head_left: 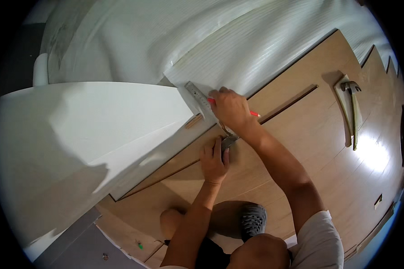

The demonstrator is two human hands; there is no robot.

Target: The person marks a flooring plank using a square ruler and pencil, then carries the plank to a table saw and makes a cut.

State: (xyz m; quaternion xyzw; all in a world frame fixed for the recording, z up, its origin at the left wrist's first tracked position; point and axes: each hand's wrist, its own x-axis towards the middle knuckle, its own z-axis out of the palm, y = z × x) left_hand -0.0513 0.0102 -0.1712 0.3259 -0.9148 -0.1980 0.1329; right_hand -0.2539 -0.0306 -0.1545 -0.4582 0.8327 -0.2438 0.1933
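Observation:
A metal try square (197, 93) lies angled across a narrow gap in the wood-look planks (300, 69), beside the corner of a white panel (98, 116). My left hand (214, 161) grips the square's dark stock (229, 141) at the plank's edge. My right hand (229, 110) is closed on a red pencil (255, 114) over the square's blade, hiding part of it. A small wood piece (193, 121) sits by the panel, left of the blade.
A claw hammer (355, 125) lies on the planks at right, with a pale tapered piece (345, 112). Wrinkled white underlay (233, 40) spreads beyond the planks. My knee and shoe (253, 222) are below my hands. A small green object (140, 246) is at lower left.

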